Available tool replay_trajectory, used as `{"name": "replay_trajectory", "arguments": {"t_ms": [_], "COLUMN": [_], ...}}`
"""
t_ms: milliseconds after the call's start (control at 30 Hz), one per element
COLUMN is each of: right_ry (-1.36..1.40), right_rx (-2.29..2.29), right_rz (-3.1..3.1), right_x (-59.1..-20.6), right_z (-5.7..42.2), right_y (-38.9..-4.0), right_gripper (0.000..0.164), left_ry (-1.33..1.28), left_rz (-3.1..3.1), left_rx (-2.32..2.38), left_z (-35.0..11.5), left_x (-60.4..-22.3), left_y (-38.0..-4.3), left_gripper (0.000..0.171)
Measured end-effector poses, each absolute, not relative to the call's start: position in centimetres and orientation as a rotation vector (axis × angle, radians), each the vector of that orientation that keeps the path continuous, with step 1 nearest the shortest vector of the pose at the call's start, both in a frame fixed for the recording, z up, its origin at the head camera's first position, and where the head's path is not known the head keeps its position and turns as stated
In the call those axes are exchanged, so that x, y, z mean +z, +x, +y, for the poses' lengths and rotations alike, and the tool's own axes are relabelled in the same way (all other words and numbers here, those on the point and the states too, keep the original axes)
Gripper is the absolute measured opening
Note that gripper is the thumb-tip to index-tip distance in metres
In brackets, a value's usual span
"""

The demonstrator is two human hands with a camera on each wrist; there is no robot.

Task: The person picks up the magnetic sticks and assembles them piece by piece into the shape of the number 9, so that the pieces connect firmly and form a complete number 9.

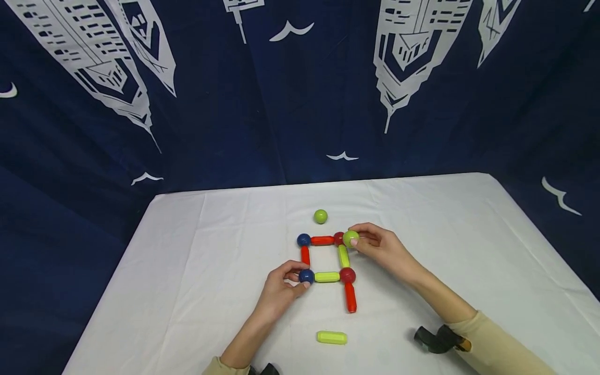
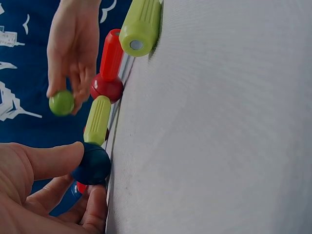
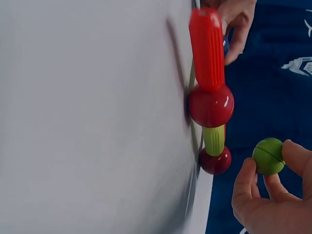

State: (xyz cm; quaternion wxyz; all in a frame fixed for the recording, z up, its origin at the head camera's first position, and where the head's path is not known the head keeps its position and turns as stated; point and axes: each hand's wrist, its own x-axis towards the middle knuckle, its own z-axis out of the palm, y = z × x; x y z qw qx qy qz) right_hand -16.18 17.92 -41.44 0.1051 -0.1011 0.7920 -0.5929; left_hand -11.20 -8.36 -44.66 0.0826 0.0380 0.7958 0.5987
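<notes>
A square of magnetic rods and balls lies on the white cloth, with blue balls on its left corners and red balls on its right ones. My left hand (image 1: 280,291) pinches the near-left blue ball (image 1: 307,276) between thumb and fingers. In my right hand (image 1: 382,250) a green ball (image 1: 350,238) is pinched, held up close by the far-right red ball (image 1: 339,238). Red rods (image 1: 322,240) form the far and left sides; green rods (image 1: 327,277) form the near and right sides. From the near-right red ball (image 1: 347,275), another red rod (image 1: 350,298) points toward me.
A loose green ball (image 1: 321,216) lies beyond the square. One loose green rod (image 1: 332,337) rests on the near side, its metal end showing in the left wrist view. The white-covered table (image 1: 211,245) ends at a dark blue printed curtain (image 1: 262,114).
</notes>
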Motion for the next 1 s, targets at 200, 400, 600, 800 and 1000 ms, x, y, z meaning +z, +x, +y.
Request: {"name": "replay_trajectory", "arguments": {"t_ms": [200,400,600,800,1000], "right_ry": [-0.298,-0.337,-0.397,-0.515,-0.588], "right_rx": [-1.725,-1.648,-1.512,-1.43,-1.363], "right_rz": [2.279,2.188,2.175,2.123,2.143], "right_x": [-41.0,-40.9,-41.3,-42.0,-43.0], "right_z": [18.7,19.4,19.9,19.7,19.2], "right_y": [-12.7,-10.0,-8.1,-7.1,-6.7], "right_gripper": [0.039,0.039,0.037,0.04,0.041], "left_ry": [0.107,0.109,0.118,0.111,0.113], "left_rz": [2.388,2.405,2.413,2.402,2.392], "left_rx": [1.781,1.765,1.76,1.766,1.767], "left_z": [-8.3,-8.3,-8.2,-8.3,-8.3], "left_x": [-44.7,-44.8,-44.8,-44.8,-44.7], "left_y": [-11.3,-11.3,-11.4,-11.4,-11.4], "left_gripper": [0.031,0.031,0.031,0.031,0.03]}}
